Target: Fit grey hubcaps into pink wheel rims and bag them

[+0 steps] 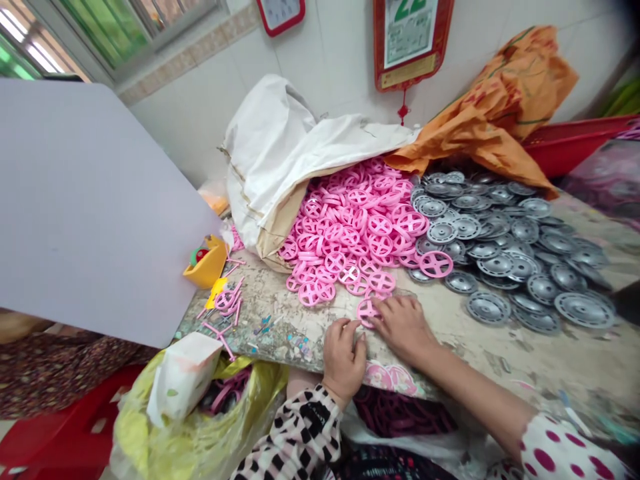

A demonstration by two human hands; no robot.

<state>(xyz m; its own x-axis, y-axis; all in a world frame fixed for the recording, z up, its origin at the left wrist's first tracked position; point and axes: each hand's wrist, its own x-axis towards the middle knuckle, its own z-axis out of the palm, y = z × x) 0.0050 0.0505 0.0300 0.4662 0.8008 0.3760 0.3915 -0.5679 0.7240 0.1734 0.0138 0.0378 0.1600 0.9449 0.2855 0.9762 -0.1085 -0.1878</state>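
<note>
A pink spoked plastic ring [367, 312] lies near the table's front edge. My right hand [404, 328] has its fingers and thumb closed on the ring's right side. My left hand [344, 353] is curled at the table edge, just left of the same ring, its fingertips close to the rim. Whatever may be inside those curled fingers is hidden. Behind both hands spreads a heap of pink spoked rings [350, 227], spilling from a white sack [280, 153]. To its right is a pile of grey plastic discs [500, 253], with one pink ring [436, 265] resting against them.
An orange sack [500, 113] lies behind the discs. At left are a yellow scoop-like piece [207, 263], pink sticks [220, 333] and a large pale board [90, 207]. A yellow plastic bag [135, 413] hangs below the worn table [525, 360], beside a red stool [65, 440].
</note>
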